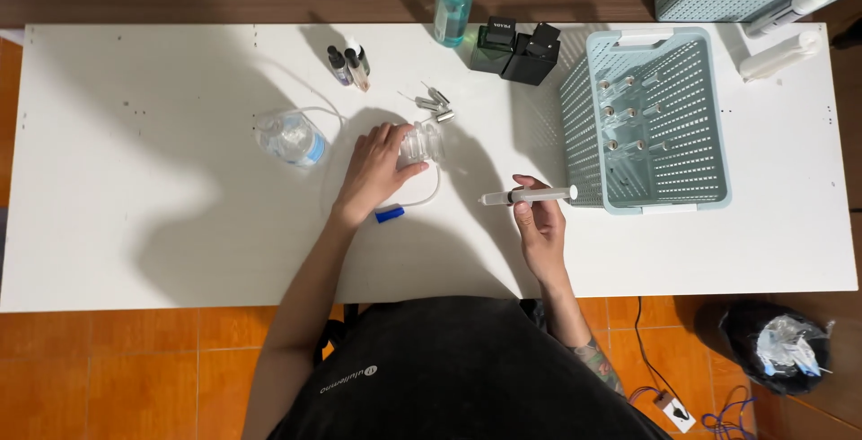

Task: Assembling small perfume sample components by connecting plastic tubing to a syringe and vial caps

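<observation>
A person sits at a white worktop (135, 224). Their left hand (373, 171) is wrapped around a small clear plastic jar (422, 144) resting near the worktop's centre, fingers closed on its side. Their right hand (537, 224), well apart to the right, pinches a clear plastic syringe (528, 196) held level, just beside a pale green perforated basket (709, 117). A thin white tube (422, 199) curls below the jar.

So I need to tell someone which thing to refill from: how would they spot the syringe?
On the white table, look just left of the pale green basket. The right hand holds the syringe level there, the only long, clear, thin tube with a plunger.
</observation>
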